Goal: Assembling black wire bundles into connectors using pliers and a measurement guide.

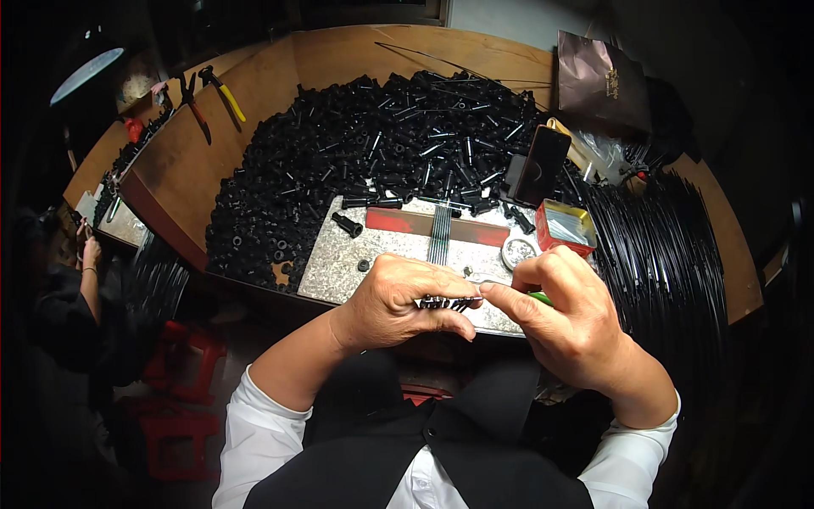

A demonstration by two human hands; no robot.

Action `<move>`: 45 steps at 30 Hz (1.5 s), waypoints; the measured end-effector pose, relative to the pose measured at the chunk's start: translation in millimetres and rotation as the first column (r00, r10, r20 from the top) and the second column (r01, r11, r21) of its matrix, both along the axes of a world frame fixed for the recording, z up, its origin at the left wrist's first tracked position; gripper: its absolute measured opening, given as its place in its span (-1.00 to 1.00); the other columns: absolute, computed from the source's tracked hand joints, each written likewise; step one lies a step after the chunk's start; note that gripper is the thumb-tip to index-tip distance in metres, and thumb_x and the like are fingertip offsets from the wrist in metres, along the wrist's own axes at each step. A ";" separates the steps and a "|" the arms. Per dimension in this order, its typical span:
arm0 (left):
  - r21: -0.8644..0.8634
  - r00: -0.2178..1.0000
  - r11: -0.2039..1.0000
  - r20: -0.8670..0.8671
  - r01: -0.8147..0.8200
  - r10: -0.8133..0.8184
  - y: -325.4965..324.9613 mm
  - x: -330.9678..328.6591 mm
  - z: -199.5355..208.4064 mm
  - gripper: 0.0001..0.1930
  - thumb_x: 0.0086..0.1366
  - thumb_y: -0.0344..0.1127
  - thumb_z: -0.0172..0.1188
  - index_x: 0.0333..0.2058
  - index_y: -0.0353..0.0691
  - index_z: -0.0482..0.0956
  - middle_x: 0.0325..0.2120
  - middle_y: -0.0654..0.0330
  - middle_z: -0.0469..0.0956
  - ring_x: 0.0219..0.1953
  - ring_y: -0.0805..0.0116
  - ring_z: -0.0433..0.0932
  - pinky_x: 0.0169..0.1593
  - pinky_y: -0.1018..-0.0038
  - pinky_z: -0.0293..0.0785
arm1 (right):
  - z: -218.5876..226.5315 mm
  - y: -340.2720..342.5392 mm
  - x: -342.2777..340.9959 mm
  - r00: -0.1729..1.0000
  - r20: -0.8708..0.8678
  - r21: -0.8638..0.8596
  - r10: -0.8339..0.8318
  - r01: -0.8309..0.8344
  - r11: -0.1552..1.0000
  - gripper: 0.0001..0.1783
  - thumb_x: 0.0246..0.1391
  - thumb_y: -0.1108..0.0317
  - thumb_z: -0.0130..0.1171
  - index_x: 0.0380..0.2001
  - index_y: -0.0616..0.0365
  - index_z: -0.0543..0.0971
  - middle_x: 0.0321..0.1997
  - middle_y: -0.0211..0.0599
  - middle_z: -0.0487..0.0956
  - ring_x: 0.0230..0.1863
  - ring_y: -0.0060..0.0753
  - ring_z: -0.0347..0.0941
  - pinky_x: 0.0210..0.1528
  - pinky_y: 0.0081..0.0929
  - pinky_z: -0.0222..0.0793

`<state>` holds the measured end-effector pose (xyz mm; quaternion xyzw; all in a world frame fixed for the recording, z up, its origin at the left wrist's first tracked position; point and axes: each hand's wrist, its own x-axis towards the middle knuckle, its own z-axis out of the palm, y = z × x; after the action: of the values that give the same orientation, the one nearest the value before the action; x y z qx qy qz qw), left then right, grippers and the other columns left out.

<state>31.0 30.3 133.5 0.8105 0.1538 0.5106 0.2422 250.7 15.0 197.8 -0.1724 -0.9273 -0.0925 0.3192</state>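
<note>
In the head view, nearest to me is a black vest [500, 475] over a white shirt [263, 428]. Past it, I see the left hand [403, 301] nearly closed, its thumb below and the other fingers above, around a bundle of thin rods [448, 302]. The bundle sits at the table's near edge, its bright ends facing right and toward me. Dark parallel rods [441, 237] run away from that hand, their long axis almost straight ahead and leaning slightly right; the hand hides whether both are one bundle. The right hand [572, 310] is curled, index fingertip just beside the bundle's ends. A green piece [540, 297] shows beneath its fingers, but I can't tell whether they grip it.

The dark rods cross a red bar [398, 221] lying sideways on a speckled board [331, 254]. At the board's right I find a round silver dish [519, 250], a red tin [566, 225] and a propped phone [544, 165]. A heap of black tubes [381, 127] blocks the space beyond the board. Long black rods [657, 246] fill the right side. Two pliers [225, 95] hang on the wooden wall [174, 170] at left.
</note>
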 end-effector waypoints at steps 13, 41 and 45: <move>-0.019 0.999 0.999 -0.039 -0.032 0.032 1.2 -7.0 -6.0 -0.57 -0.10 -0.20 0.47 -0.28 -0.33 0.62 -0.38 0.07 0.65 -0.30 0.23 0.67 -0.22 0.46 0.57 | -4.8 -0.8 -9.7 1.000 -0.006 -0.015 0.025 -0.025 1.000 -0.55 -0.24 0.57 0.23 -0.14 0.19 0.57 -0.44 -0.25 0.43 -0.50 -0.34 0.35 -0.53 -0.45 0.27; -0.173 0.999 0.985 0.025 -0.025 0.030 0.0 -19.7 -3.4 -0.83 0.15 -0.42 0.26 -0.32 -0.42 0.62 -0.35 -0.06 0.64 -0.23 0.12 0.65 -0.11 0.34 0.56 | -4.4 2.6 -1.8 1.000 -0.019 -0.012 -0.022 0.022 1.000 -0.54 -0.29 0.67 0.21 -0.18 0.19 0.55 -0.43 -0.27 0.42 -0.49 -0.33 0.35 -0.50 -0.45 0.29; -0.137 0.996 0.987 0.000 -0.086 0.087 -2.5 -19.7 -1.4 -0.86 0.15 -0.46 0.24 -0.34 -0.41 0.62 -0.35 -0.06 0.64 -0.23 0.10 0.65 -0.10 0.34 0.56 | -5.2 2.2 -0.8 0.999 -0.016 -0.019 -0.030 0.029 0.999 -0.55 -0.29 0.67 0.22 -0.19 0.19 0.55 -0.43 -0.27 0.42 -0.49 -0.33 0.36 -0.51 -0.45 0.29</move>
<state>11.3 27.7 132.1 0.7829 0.2229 0.5114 0.2754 249.8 17.2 192.5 -0.1898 -0.9228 -0.0872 0.3238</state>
